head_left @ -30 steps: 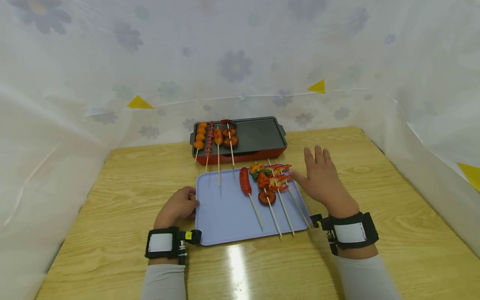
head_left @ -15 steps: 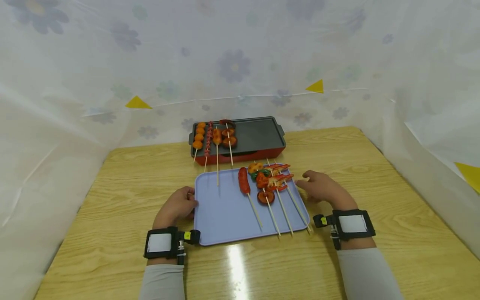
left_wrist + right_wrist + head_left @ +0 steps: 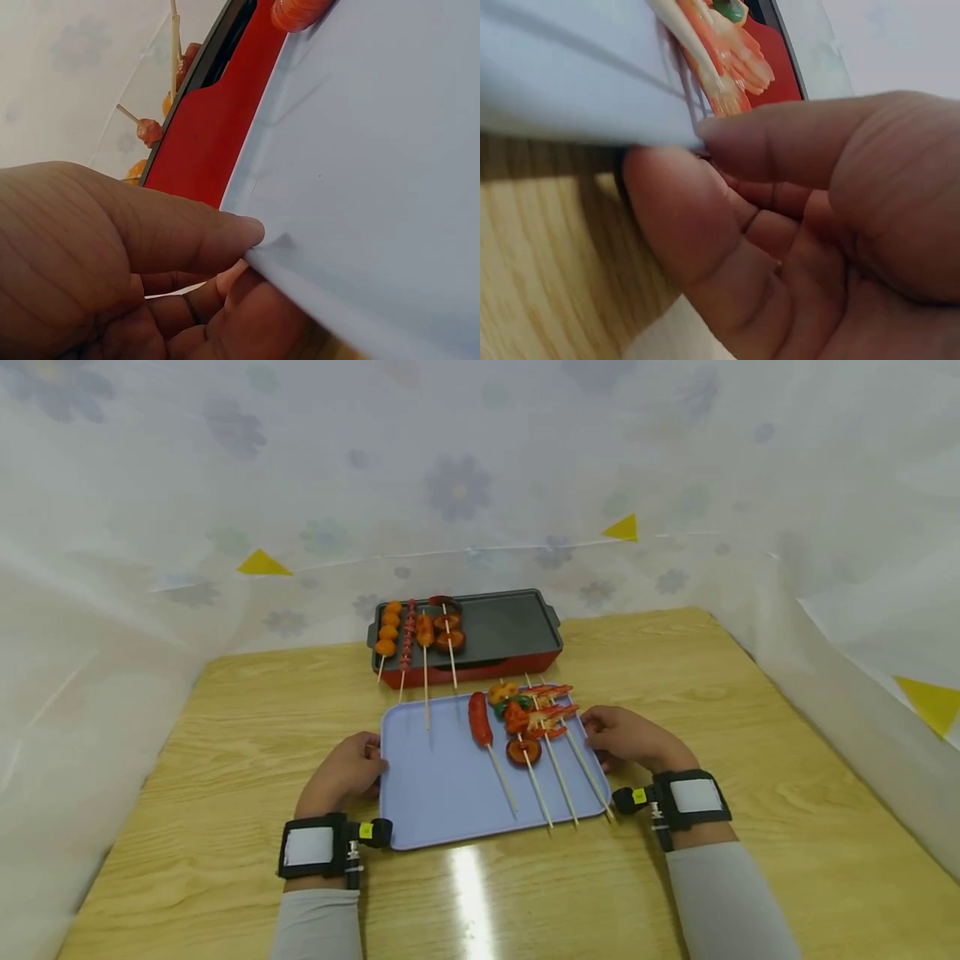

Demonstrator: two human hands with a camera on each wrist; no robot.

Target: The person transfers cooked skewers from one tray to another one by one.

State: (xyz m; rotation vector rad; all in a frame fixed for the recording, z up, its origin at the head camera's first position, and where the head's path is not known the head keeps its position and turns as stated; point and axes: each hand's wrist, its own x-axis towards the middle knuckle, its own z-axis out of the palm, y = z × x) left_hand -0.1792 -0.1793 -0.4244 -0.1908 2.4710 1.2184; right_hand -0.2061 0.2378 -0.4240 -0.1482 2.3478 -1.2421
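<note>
In the head view a pale lilac tray (image 3: pixel 427 793) lies in front of me on the table. My left hand (image 3: pixel 347 772) pinches its left edge; the left wrist view shows the thumb (image 3: pixel 225 236) on the rim and fingers beneath. My right hand (image 3: pixel 630 739) grips the opposite edge, thumb above and a finger (image 3: pixel 682 214) under it in the right wrist view. On the tray's right half rest a sausage skewer (image 3: pixel 479 720), a mixed vegetable skewer (image 3: pixel 517 718) with a round slice, and shrimp skewers (image 3: pixel 551 718).
Behind the tray stands a red grill (image 3: pixel 480 672) with a dark plate (image 3: pixel 502 625). Several skewers lie on its left side, among them orange balls (image 3: pixel 387 631) and a brown sausage (image 3: pixel 425 631); some sticks overhang toward the tray. A floral plastic sheet (image 3: pixel 465 493) hangs behind the wooden table (image 3: pixel 225 777).
My right hand, earlier raised with spread fingers over the tray's right side, has come down and now grips that edge. My left hand keeps its hold. The view has shifted slightly.
</note>
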